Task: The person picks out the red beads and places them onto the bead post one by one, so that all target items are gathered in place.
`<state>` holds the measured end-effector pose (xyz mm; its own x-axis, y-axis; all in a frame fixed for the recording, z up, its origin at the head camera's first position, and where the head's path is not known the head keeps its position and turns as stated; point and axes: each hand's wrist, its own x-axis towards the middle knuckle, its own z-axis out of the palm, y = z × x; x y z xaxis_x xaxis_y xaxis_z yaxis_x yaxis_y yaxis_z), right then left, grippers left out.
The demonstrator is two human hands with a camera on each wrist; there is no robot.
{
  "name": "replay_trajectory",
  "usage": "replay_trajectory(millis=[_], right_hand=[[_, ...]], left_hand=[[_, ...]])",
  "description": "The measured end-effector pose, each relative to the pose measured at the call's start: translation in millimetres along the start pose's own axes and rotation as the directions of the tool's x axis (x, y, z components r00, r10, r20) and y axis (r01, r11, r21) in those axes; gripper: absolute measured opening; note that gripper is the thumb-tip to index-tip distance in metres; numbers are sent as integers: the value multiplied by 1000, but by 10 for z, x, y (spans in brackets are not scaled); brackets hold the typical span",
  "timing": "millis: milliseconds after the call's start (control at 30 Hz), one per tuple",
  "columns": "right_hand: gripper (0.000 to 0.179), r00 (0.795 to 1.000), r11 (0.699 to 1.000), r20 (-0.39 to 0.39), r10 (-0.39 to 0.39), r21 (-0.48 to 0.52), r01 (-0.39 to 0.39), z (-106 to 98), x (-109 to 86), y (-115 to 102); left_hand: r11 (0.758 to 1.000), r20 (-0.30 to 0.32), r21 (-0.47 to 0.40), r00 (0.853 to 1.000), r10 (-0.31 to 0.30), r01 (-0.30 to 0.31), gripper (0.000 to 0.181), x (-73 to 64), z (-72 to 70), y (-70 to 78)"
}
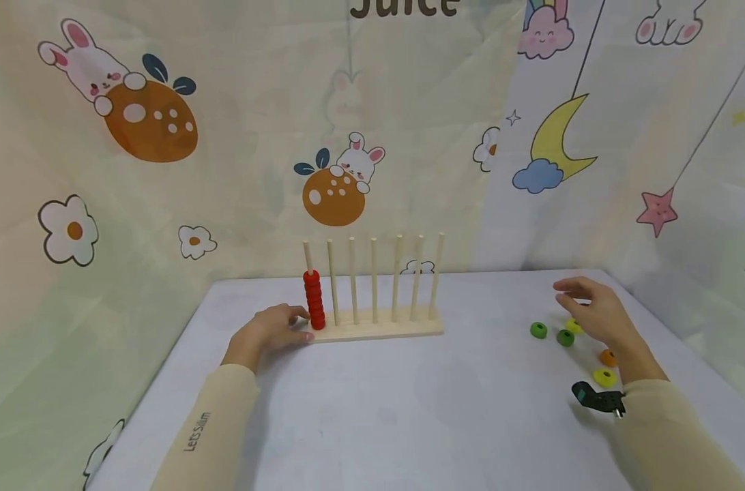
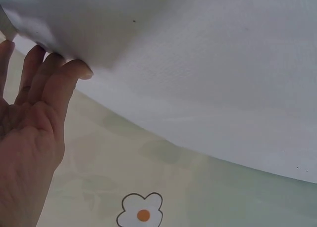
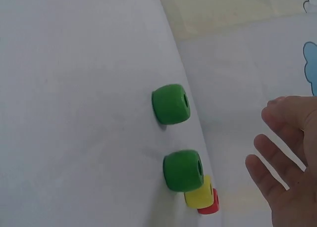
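Note:
A wooden peg rack [image 1: 378, 330] with several upright rods stands toward the back of the table. Red beads [image 1: 314, 300] are stacked on its leftmost rod. At the rack's left end, my left hand [image 1: 267, 333] holds the base, thumb along the front corner and fingers behind. My right hand [image 1: 596, 314] hovers over loose beads at the right, fingers slightly bent and nothing between them. Below and beside it lie a green bead [image 1: 538, 330], a second green bead [image 1: 565, 337], a yellow bead [image 1: 573, 326], an orange bead [image 1: 608, 358] and a nearer yellow bead [image 1: 604, 377].
In the right wrist view, a red bead [image 3: 210, 203] shows partly behind a yellow one. A black wrist camera mount [image 1: 596, 397] sticks out from the right sleeve. The white table [image 1: 397, 409] ends at a printed cloth backdrop [image 1: 250, 170].

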<state>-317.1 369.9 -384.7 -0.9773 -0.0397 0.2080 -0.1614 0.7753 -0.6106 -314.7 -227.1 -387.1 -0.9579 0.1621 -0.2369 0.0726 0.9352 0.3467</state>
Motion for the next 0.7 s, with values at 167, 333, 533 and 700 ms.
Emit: replay_trajectory(millis=[167, 333, 533, 700], right_hand=[[42, 999, 998, 24, 41, -50, -40, -38, 12, 129], [50, 985, 987, 152, 87, -144, -65, -97, 41, 285], [52, 960, 978, 255, 116, -198, -66, -202, 84, 504], [54, 944, 983, 311, 112, -176, -59, -133, 197, 579]], left_hand=[[1000, -6, 3, 1000, -17, 17, 56, 39, 20, -5], [999, -26, -5, 999, -42, 42, 57, 17, 28, -4], [999, -39, -17, 999, -37, 36, 55, 20, 65, 38], [997, -46, -20, 996, -74, 73, 55, -9, 60, 29]])
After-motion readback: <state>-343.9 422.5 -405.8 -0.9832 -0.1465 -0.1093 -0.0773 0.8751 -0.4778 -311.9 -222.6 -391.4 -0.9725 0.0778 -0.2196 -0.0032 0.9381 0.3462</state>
